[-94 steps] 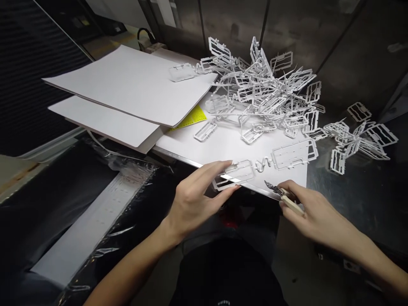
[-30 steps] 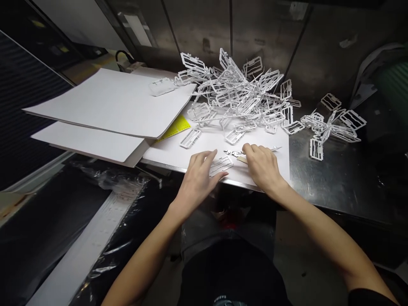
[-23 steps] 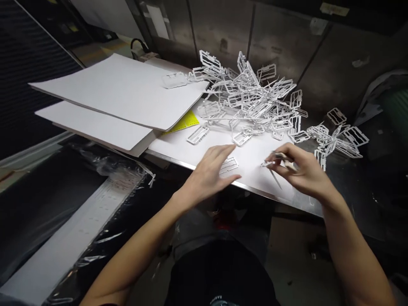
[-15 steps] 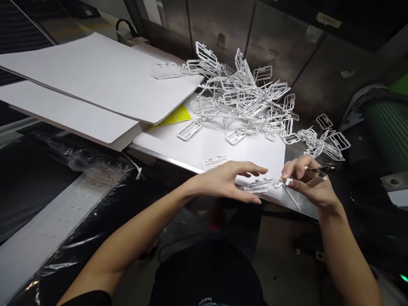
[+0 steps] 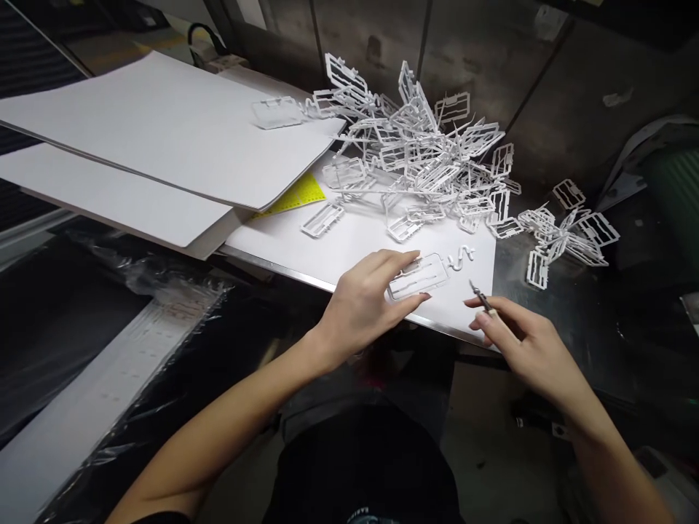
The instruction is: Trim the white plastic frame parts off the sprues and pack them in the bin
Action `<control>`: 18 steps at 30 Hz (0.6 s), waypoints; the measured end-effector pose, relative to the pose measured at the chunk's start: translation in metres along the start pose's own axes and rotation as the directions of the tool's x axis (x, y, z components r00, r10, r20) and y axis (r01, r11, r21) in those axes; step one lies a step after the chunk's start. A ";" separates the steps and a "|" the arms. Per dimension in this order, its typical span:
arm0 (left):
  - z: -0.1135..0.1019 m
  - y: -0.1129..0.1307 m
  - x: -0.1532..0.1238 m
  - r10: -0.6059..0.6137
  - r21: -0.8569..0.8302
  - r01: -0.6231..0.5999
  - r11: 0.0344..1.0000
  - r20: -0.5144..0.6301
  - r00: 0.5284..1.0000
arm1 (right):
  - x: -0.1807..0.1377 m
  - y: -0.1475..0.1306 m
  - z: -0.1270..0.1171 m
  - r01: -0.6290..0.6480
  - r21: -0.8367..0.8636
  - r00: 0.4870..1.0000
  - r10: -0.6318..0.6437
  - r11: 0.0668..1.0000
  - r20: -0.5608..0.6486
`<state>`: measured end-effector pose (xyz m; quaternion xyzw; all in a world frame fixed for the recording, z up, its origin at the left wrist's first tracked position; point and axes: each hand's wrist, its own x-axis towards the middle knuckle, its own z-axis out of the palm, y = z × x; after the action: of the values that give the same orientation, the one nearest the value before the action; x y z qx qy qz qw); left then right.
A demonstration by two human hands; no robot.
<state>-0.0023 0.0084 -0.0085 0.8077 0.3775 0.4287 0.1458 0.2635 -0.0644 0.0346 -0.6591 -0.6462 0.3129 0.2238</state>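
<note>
My left hand [image 5: 371,302] pinches the end of a thin white plastic frame [image 5: 423,276] between thumb and fingers, low over the white sheet at the front edge. A curly white runner [image 5: 461,258] sticks out from the frame's right end. In my right hand [image 5: 510,327] is a pair of small nippers [image 5: 480,295] with dark metal jaws pointing up and left toward the runner, apart from it. My fingers cover most of the handles. One loose white frame [image 5: 322,220] lies on the sheet, left of the heap.
A tangled heap of white plastic frames [image 5: 426,156] covers the back of the white sheet [image 5: 349,247]. More frames with runners [image 5: 568,233] lie on the dark metal at right. Large white boards [image 5: 164,131] overlap at left, above a yellow perforated piece [image 5: 295,195].
My left hand has moved left and taken hold of the frame with the curly runner. My right hand has let go of the white runner, and the nippers now point forward.
</note>
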 end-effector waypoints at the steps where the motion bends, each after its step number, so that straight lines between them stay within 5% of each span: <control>1: 0.000 0.001 -0.001 0.021 0.017 -0.021 1.000 0.002 1.000 | 0.001 -0.002 0.002 -0.002 -0.009 1.000 0.002 1.000 0.021; 18: 0.002 0.014 -0.004 0.092 0.179 -0.101 0.979 0.054 0.994 | 0.010 -0.002 0.010 -0.075 0.054 0.992 0.069 0.996 0.109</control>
<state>0.0047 -0.0038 -0.0041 0.8445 0.3718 0.3808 0.0593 0.2551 -0.0556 0.0279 -0.6576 -0.6236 0.3743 0.1965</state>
